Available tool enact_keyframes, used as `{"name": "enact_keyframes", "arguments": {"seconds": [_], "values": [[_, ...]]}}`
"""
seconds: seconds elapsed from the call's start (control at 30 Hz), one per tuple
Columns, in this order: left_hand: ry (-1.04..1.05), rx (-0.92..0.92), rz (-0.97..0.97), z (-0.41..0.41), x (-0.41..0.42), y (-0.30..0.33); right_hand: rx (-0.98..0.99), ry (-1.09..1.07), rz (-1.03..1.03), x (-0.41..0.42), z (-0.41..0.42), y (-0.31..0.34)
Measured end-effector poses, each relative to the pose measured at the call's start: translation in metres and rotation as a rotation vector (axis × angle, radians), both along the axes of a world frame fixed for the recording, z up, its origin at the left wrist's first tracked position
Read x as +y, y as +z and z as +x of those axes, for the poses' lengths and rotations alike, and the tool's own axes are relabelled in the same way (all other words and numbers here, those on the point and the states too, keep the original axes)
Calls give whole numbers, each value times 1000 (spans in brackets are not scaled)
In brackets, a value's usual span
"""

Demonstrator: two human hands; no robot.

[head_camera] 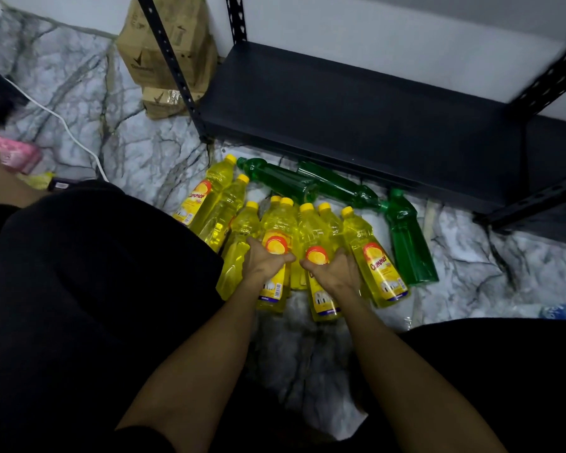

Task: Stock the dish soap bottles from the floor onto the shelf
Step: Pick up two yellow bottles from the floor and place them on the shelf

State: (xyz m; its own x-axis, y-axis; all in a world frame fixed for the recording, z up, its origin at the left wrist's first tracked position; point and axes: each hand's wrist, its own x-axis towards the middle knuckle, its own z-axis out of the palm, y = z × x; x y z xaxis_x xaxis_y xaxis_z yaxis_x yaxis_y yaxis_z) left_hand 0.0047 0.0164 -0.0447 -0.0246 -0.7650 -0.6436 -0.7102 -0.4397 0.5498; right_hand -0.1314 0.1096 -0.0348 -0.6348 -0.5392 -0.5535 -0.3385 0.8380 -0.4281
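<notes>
Several yellow dish soap bottles lie side by side on the marble floor, caps pointing toward the shelf. My left hand [263, 263] grips one yellow bottle [276, 233] around its middle. My right hand [332, 271] grips the neighbouring yellow bottle [311, 230] the same way. Another labelled yellow bottle [378, 266] lies just right of my right hand. Three green bottles lie beyond them, one [275, 178] at the back left and one [409, 243] at the right. The dark shelf board [356, 112] is bare.
Black perforated shelf uprights [174, 67] rise at the left and right of the board. Cardboard boxes [167, 50] stand behind the left upright. A white cable [62, 125] and a pink pack [10, 153] lie at the left. My dark-clothed knees flank the bottles.
</notes>
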Motion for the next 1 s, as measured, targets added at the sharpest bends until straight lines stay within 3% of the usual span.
{"name": "enact_keyframes", "arguments": {"seconds": [0.13,0.33,0.6,1.0], "values": [[-21,-35,-12,-5,5,2,34,13,23,-5,3,3],[-86,-24,-52,-9,16,9,-101,-43,-106,5,-3,3],[-114,178,-62,-13,25,35,-395,-144,-363,20,-18,26],[-247,465,-225,-37,27,113,-367,-231,-591,37,-40,106]]}}
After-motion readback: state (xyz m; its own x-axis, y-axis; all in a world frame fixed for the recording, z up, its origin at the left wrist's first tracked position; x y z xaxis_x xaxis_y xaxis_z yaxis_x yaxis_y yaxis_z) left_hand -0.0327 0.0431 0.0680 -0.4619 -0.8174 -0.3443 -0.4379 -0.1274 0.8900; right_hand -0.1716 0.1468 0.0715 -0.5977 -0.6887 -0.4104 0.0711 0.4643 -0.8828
